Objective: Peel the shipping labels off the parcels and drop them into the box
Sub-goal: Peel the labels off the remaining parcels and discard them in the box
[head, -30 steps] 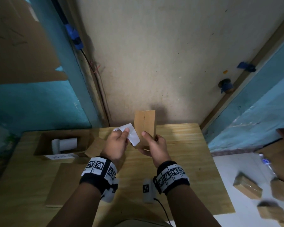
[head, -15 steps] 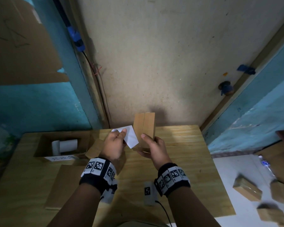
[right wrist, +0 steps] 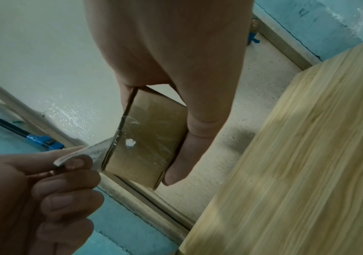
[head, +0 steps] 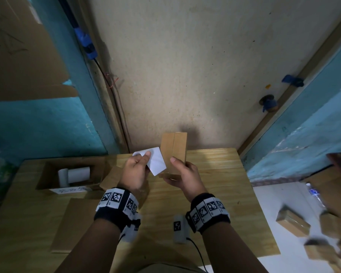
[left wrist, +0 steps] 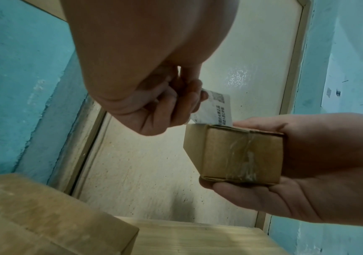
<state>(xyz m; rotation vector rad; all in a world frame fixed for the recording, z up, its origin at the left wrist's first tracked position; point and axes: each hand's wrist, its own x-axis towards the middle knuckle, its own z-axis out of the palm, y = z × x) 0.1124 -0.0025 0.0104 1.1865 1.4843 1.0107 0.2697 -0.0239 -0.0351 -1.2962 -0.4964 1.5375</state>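
Small brown cardboard parcel [head: 173, 152], taped seam, stands upright above the table [head: 215, 184], white label [head: 155, 162] mostly peeled, one edge apparently still stuck at the parcel's 9 o'clock side. Right hand [head: 185, 174] wraps the parcel's base, thumb on front. Left hand [head: 135, 170] pinches the label's free corner, other fingers curled. Open box [head: 47, 174] at 9 o'clock holds white rolls.
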